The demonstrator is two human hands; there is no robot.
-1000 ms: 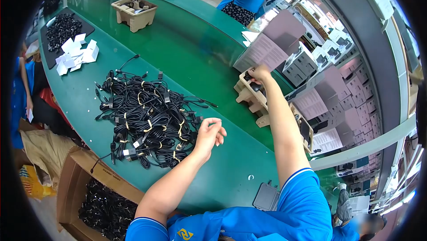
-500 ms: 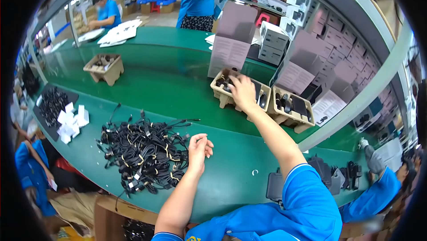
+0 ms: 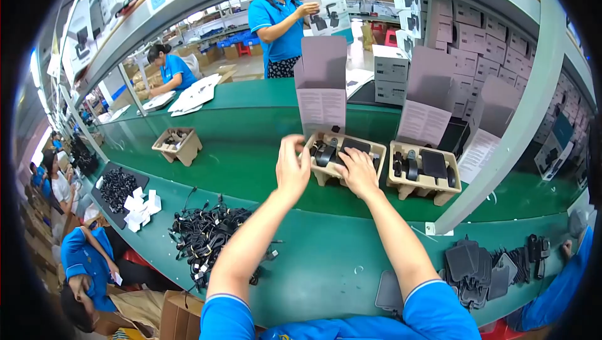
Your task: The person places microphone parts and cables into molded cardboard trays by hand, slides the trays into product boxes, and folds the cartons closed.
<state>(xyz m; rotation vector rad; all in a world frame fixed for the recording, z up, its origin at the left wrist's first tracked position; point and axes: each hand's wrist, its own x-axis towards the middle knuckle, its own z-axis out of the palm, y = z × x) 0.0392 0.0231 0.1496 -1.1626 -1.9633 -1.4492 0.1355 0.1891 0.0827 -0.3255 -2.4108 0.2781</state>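
Observation:
A beige moulded tray [image 3: 376, 149] holding black parts stands on the green belt, an upright open box [image 3: 322, 111] behind it. My left hand [image 3: 292, 167], fingers apart and holding nothing, is at the tray's left end. Over the tray's front right part, my right hand [image 3: 359, 172] lies with spread fingers on or just above a flat black part. A second filled tray [image 3: 423, 183] stands just to the right. Bundled black cables [image 3: 207, 236] lie in a heap on the table, left of my left forearm.
A grey post [image 3: 501, 114] rises right of the trays. Flat black parts [image 3: 467, 265] are piled at the right, near a co-worker's sleeve [image 3: 558, 283]. Another tray [image 3: 178, 145] sits farther left on the belt, beyond white folded papers [image 3: 142, 208]. Two co-workers are across the belt.
My left hand has risen from beside the cables to the tray's left end. My right hand has shifted from the tray's left compartment to its flat black part. The view has turned left and up.

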